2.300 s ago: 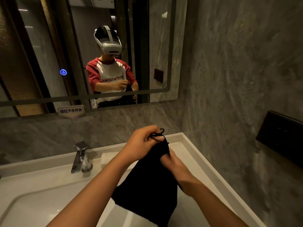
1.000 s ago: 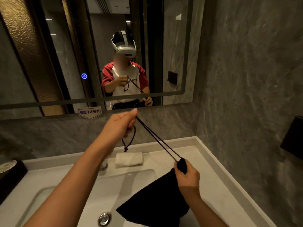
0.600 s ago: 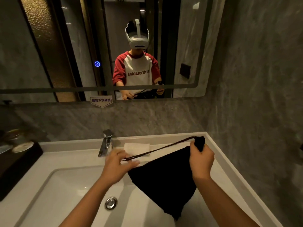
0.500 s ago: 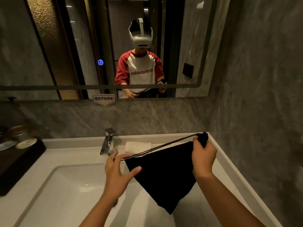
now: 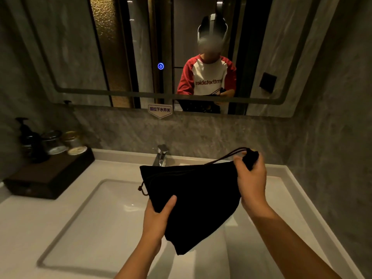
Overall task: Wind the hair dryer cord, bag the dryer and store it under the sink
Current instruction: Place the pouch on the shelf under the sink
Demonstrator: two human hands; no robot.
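Item: black drawstring bag point(image 5: 193, 200), cloth, presumably with the dryer inside (not visible). Location: held in the air at centre frame, above the white basin point(image 5: 96, 214), touching nothing but your hands.

Drawstring point(image 5: 227, 156): loops slack from the gathered neck at right; its knotted end point(image 5: 142, 190) dangles at the bag's left edge.

Right hand point(image 5: 251, 178): closed around the bunched neck, right of centre, wrist straight, forearm running in from the lower right corner.

Left hand point(image 5: 159, 214): pinching the bag's lower left edge, thumb on top, fingers hidden beneath, forearm rising from bottom centre.

Handling note: the neck looks cinched. Keep your right hand shut on it, support the weight from below with your left, and gather the loose cord before lowering the bag under the sink, so it cannot snag.

Surroundings: tap point(image 5: 161, 155) just behind the bag; dark tray point(image 5: 50, 178) with bottles on the worktop point(image 5: 281, 178), left; mirror point(image 5: 70, 57) across the top.
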